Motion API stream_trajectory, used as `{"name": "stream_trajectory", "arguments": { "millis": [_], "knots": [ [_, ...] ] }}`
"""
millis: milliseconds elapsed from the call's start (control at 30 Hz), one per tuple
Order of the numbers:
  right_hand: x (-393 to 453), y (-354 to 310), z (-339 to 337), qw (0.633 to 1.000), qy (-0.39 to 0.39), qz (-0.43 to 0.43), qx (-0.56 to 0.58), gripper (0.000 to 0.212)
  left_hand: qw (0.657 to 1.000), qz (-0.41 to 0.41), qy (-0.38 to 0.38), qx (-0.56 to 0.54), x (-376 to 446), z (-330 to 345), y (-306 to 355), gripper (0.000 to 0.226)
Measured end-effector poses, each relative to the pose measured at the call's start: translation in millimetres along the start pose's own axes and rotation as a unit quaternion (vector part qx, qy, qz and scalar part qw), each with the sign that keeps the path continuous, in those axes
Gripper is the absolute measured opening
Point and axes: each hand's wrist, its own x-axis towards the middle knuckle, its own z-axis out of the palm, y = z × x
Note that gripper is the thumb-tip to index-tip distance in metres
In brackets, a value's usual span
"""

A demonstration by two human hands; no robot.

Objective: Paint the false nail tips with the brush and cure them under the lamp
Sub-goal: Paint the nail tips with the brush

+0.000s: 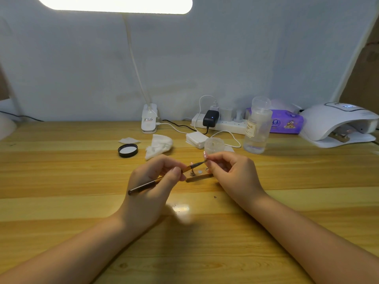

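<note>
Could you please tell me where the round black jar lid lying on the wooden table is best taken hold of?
Grip the round black jar lid by its rim, coming from above. It lies flat with its white inside up, so only the short black side wall offers opposing faces, and the bare wooden table around it leaves the fingers room.

A pale wall [225,58] backs the wooden desk [61,181], lit from above.

The lamp [338,125] sits far right on the bench [61,181]; the bottle [257,128] is left of it, the lid [128,150] farther left.
</note>
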Motion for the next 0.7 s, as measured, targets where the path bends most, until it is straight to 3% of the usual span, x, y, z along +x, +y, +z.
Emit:
{"name": "stream_trajectory", "arguments": {
  "millis": [400, 700],
  "knots": [
    [-1.3, -2.9, 0.6, 0.999, -0.033, 0.001, 0.027, 0.014, 0.995, -0.052, 0.067, -0.053, 7.4, 1.9, -4.7, 0.014],
    [0.5, -0.5, -0.1, 1.000, -0.013, -0.003, 0.012, 0.012, 1.000, -0.009, 0.029, 0.008, 1.6, 2.6, 0.0, 0.013]
  ]
}}
